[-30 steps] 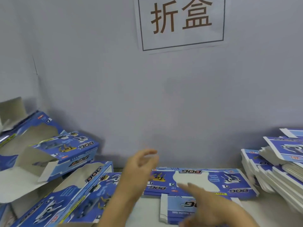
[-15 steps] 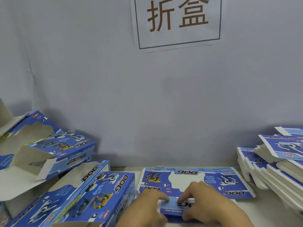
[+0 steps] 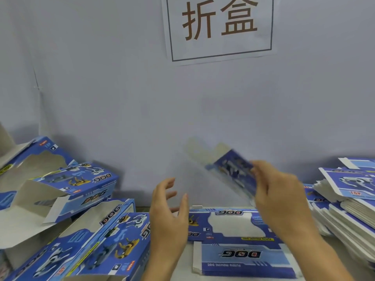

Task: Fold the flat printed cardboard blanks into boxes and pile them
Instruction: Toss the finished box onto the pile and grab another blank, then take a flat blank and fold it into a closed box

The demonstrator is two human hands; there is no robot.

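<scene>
Grey wall behind, flat blue printed cardboard blanks stacked [image 3: 241,254] on the table below me. My right hand [image 3: 278,191] pinches one blurred blue cardboard blank [image 3: 233,169] lifted in the air; my left hand [image 3: 168,211] hangs spread, holding nothing. I should catch the free edge and push along the creases squarely.

- The pale table [image 3: 182,260] runs up to the wall, bare only in a strip near the front.
- A low stack of flat blanks [image 3: 233,224] lies dead centre, print side up.
- Folded boxes [image 3: 113,240] are heaped over the left side, some flaps open.
- A slumped stack of blanks [image 3: 345,207] fills the right edge.
</scene>
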